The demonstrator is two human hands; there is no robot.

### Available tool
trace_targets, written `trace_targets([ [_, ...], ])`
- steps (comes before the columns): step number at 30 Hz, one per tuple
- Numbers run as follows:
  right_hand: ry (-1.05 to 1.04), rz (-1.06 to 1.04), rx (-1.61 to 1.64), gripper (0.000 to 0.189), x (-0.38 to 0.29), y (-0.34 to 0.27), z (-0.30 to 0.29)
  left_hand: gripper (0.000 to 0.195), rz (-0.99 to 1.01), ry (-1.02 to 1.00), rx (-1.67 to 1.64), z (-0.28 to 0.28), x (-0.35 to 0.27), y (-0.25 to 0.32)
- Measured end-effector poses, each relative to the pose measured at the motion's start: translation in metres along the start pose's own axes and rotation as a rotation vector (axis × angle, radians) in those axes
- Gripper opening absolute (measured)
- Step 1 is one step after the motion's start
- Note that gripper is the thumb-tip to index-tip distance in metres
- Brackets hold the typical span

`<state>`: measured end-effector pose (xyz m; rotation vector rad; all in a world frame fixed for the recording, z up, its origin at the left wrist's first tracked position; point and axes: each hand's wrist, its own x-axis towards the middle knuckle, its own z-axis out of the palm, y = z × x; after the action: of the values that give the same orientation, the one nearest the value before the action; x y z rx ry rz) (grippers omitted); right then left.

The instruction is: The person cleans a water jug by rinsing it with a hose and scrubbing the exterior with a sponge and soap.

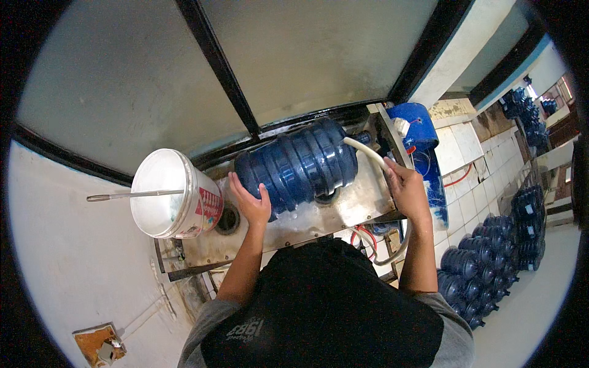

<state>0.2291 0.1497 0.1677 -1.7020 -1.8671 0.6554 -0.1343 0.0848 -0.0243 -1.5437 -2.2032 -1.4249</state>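
A blue plastic water jug [299,161] lies on its side on a metal worktop [294,230], its neck towards the right. My left hand [252,202] rests against the jug's base end with the fingers apart. In my right hand [406,186] is a pale flexible hose [375,156]. The hose tip lies over the jug's shoulder, near the neck. Below my right wrist the hose hangs down and loops beneath the worktop's front edge. Whether water runs from the tip cannot be made out.
A white plastic bucket [158,198] with a rod across its rim stands at the worktop's left end, beside a round hole [228,220]. To the right is a blue plastic drum [414,124]. Several stacked water jugs [478,262] occupy the tiled floor. Framed glass panels [317,55] rise behind.
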Motion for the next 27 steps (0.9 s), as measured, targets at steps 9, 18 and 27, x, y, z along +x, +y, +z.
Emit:
trace_targets([
  [9, 0.012, -0.083, 0.041, 0.030, 0.003, -0.003, 0.005, 0.104, -0.558, 0.039, -0.179, 0.011, -0.006, -0.004],
  [18, -0.308, -0.266, 0.145, 0.029, -0.004, -0.087, 0.056, 0.101, -0.425, -0.042, -0.211, 0.006, 0.004, -0.003],
  [27, -0.445, -0.407, 0.139, 0.031, 0.012, -0.138, 0.117, 0.102, -0.338, -0.139, -0.274, 0.003, 0.024, -0.023],
])
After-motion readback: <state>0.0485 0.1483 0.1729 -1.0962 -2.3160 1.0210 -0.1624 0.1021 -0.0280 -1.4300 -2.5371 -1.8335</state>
